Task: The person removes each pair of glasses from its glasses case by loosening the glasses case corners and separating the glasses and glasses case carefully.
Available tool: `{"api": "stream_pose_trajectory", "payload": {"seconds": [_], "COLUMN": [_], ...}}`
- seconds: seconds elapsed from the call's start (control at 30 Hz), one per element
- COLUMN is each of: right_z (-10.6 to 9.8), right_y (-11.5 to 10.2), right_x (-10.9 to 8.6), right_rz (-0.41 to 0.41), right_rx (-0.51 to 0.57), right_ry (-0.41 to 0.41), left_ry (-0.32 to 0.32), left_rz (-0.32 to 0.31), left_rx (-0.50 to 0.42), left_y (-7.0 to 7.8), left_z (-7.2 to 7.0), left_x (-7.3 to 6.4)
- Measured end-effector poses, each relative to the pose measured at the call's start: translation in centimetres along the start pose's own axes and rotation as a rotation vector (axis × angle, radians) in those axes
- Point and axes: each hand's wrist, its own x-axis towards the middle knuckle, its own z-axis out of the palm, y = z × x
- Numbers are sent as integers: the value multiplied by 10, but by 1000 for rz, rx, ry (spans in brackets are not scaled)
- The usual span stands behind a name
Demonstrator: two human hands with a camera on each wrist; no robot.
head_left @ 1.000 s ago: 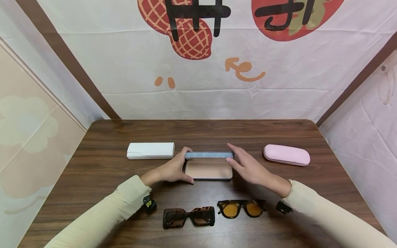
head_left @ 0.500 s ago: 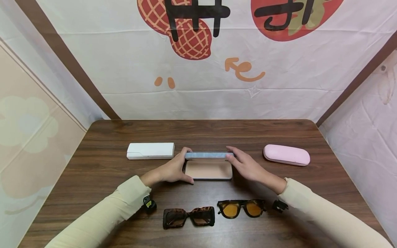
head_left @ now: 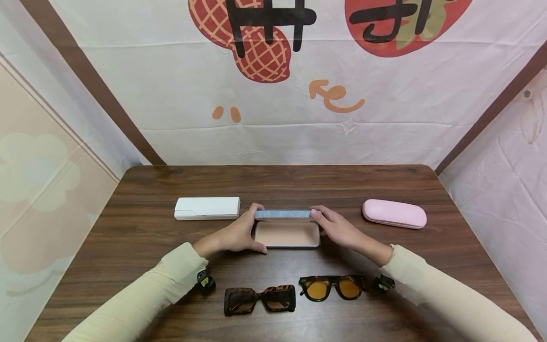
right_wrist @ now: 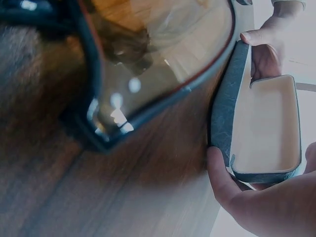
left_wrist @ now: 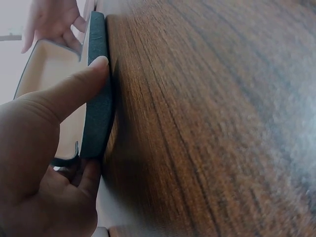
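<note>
An open glasses case (head_left: pixel 287 236) stands mid-table in the head view, its blue lid (head_left: pixel 282 214) raised at the back and its beige lining showing. My left hand (head_left: pixel 236 232) grips the left end, thumb at the front and fingers reaching behind. At the other end, my right hand (head_left: pixel 343 231) pinches the lid's right corner, thumb on its edge. In the left wrist view the thumb (left_wrist: pixel 81 89) presses on the case's dark front wall (left_wrist: pixel 98 113). Seen from the right wrist, the lining (right_wrist: pixel 269 126) holds nothing.
Tortoiseshell sunglasses (head_left: pixel 259 300) and yellow-lensed glasses (head_left: pixel 332 288) lie near the front of the wooden table (head_left: pixel 295 183). A white case (head_left: pixel 208 208) sits left of the open one, a pink case (head_left: pixel 394 213) to its right. A printed curtain (head_left: pixel 171 95) hangs behind.
My right hand has shifted slightly left and drawn its thumb and fingers in onto the lid's right corner. The left hand and the case stay put.
</note>
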Motion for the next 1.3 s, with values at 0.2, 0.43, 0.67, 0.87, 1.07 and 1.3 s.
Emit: {"api": "stream_pose_trajectory", "payload": {"seconds": [0.2, 0.43, 0.67, 0.87, 1.07, 1.3], "right_z": [1, -1, -2, -3, -4, -5], "right_y": [0, 0, -1, -1, -1, -3], "right_x": [0, 1, 1, 1, 1, -2], "right_rz": [-8, -21, 4, -6, -13, -25], "right_rx": [29, 69, 88, 107, 125, 117], "right_ry": [-8, -18, -18, -26, -44, -54], "left_ry": [6, 1, -43, -64, -46, -25], "left_rz": [0, 21, 58, 56, 51, 60], "left_rx": [22, 53, 87, 88, 83, 83], "left_y": [-1, -1, 0, -2, -1, -3], "left_z": [1, 1, -4, -6, -4, -1], "left_x": [1, 2, 3, 3, 1, 0]}}
